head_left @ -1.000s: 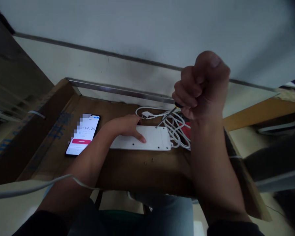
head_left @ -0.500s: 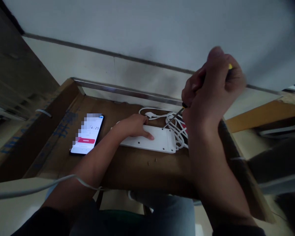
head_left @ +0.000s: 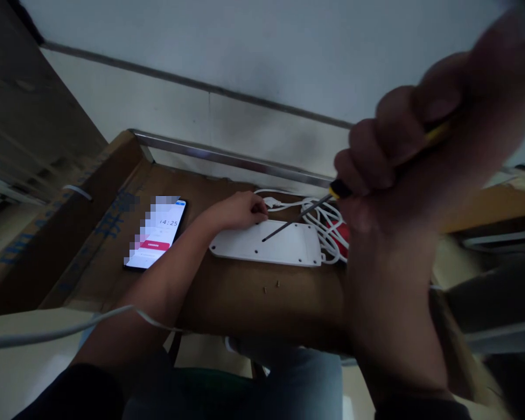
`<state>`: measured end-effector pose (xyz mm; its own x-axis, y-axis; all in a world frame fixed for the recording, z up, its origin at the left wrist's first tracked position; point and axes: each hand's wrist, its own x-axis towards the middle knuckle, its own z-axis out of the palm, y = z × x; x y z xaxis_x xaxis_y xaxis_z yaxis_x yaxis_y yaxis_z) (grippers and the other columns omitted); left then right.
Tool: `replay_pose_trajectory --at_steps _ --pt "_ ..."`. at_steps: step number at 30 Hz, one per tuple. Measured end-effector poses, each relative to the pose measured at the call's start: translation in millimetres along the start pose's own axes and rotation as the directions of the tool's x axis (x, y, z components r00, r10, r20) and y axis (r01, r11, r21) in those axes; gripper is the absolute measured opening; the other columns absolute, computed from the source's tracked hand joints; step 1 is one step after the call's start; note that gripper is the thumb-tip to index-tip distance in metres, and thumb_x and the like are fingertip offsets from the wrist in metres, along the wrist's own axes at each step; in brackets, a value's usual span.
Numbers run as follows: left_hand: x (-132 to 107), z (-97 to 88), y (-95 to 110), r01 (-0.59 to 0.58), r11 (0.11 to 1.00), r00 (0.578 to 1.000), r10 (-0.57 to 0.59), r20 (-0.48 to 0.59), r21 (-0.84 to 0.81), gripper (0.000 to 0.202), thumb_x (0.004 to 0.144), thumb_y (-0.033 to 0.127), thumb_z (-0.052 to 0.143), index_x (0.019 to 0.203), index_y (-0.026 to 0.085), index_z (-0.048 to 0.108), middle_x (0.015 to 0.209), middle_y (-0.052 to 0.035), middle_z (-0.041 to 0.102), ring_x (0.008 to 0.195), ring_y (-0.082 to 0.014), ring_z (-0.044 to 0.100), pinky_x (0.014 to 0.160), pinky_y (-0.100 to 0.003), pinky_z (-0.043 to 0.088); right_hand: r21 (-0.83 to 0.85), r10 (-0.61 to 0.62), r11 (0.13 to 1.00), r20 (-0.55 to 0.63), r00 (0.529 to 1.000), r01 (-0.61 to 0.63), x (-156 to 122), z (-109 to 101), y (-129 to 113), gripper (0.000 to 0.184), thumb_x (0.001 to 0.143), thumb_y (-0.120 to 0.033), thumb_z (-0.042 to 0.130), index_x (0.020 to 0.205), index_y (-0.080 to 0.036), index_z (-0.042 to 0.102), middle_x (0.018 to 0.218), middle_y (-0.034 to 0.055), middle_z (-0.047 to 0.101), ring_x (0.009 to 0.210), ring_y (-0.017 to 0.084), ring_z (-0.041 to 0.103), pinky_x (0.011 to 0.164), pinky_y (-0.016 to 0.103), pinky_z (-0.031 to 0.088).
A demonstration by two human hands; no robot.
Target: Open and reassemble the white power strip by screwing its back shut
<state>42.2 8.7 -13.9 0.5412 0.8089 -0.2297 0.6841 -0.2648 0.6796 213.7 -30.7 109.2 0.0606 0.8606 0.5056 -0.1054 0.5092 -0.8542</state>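
Right hand [head_left: 400,149] is clamping a yellow-and-black screwdriver [head_left: 339,188] in a tight fist, thin steel shaft poking down-left onto a long white plastic power strip [head_left: 289,246] lying crosswise. Left hand [head_left: 238,211] is sitting nearer, on the strip's far edge. 2 tiny screws [head_left: 277,283] are lying on flat brown cardboard [head_left: 227,303] just below.

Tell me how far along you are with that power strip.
Two small screws already lie out on the cardboard. In hand: the right hand holds a screwdriver with its tip on the back of the white power strip, the left hand at its edge. Remaining: other holes, though whether they hold screws is unclear.
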Motion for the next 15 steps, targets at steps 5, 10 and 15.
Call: replay_pose_trajectory --at_steps 5,10,15 --pt "3 0.2 -5 -0.012 0.999 1.0 0.012 -0.01 -0.046 0.028 0.091 0.028 0.062 0.109 0.014 0.078 0.111 -0.0094 0.079 0.099 -0.0219 0.07 0.092 -0.033 0.052 0.239 0.117 0.964 0.009 0.993 -0.116 -7 23 14 0.061 0.064 -0.05 0.09 0.061 -0.025 0.035 0.047 -0.0083 0.022 0.034 0.007 0.011 0.028 0.03 0.003" --pt "4 1.3 -6 -0.011 0.999 1.0 0.011 -0.007 -0.043 0.027 0.092 0.028 0.061 0.109 0.015 0.077 0.112 -0.0082 0.079 0.1 -0.0211 0.07 0.089 -0.031 0.052 0.217 0.244 0.944 0.045 0.969 -0.248 -14 33 1 0.059 0.075 -0.044 0.087 0.056 -0.023 0.036 0.045 -0.0074 0.025 0.032 0.006 0.013 0.029 0.031 0.004" --pt "2 -0.2 -5 -0.04 0.999 0.999 0.041 0.002 -0.024 0.026 0.093 0.029 0.06 0.105 0.016 0.078 0.108 -0.0069 0.08 0.094 -0.0189 0.069 0.085 -0.029 0.051 0.232 0.259 0.931 0.128 0.957 -0.283 -18 36 1 0.062 0.074 -0.042 0.089 0.057 -0.021 0.034 0.047 -0.0067 0.027 0.034 0.006 0.015 0.032 0.03 0.004"
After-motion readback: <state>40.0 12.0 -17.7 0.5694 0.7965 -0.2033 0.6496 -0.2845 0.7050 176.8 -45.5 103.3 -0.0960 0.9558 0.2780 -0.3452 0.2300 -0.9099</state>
